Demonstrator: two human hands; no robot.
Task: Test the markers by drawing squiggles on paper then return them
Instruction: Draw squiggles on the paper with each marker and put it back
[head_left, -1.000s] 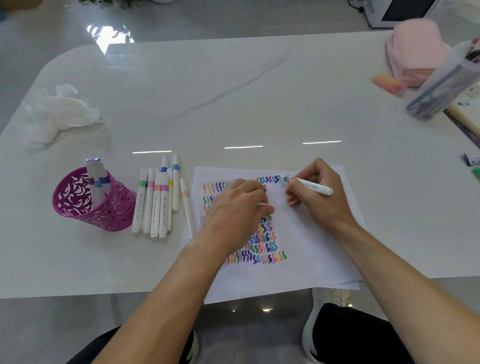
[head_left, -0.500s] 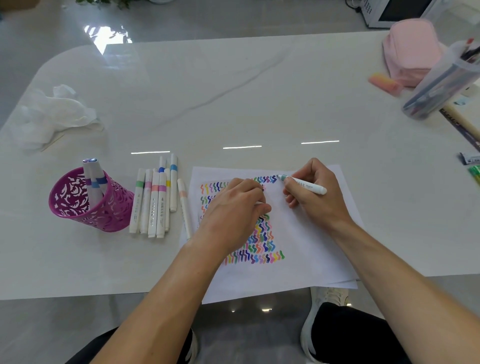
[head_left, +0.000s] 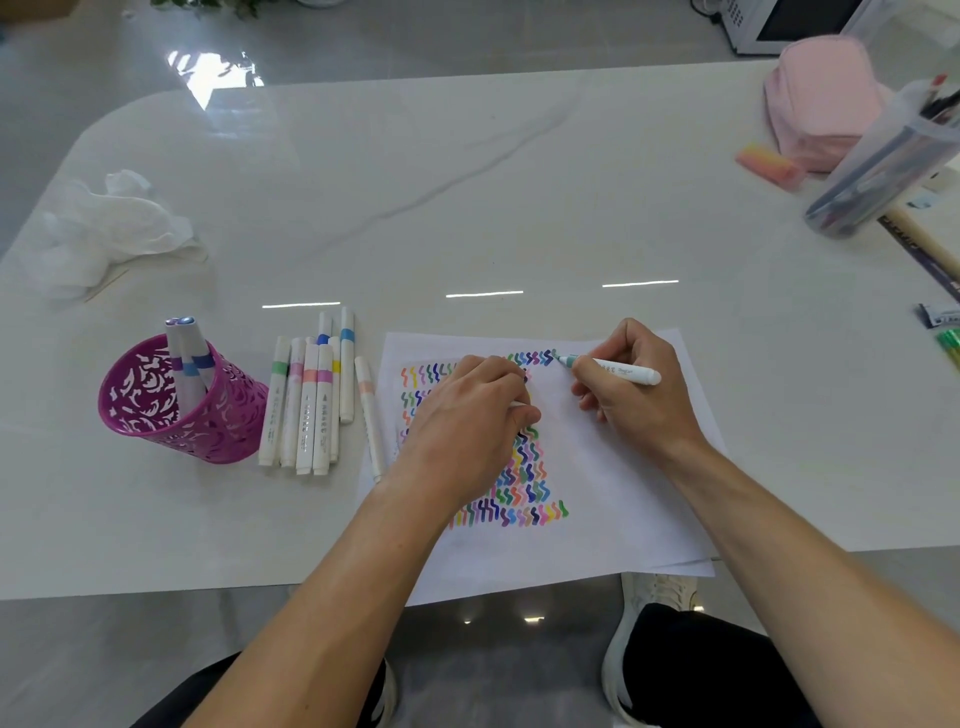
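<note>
The marker (head_left: 618, 371) sits right of centre, gripped by the right hand (head_left: 639, 410), its tip on the paper (head_left: 613, 493) at the top squiggle row's end. The left hand (head_left: 462, 421) rests curled on the paper, apparently pinching a white cap (head_left: 518, 404). Left of the paper, loose markers (head_left: 306, 410) lie beside a purple cup (head_left: 208, 421) on the table (head_left: 415, 208).

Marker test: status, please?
Right hand grips teal marker, tip on paper. Left hand rests on paper, pinching white cap. Nothing obstructing.
</note>
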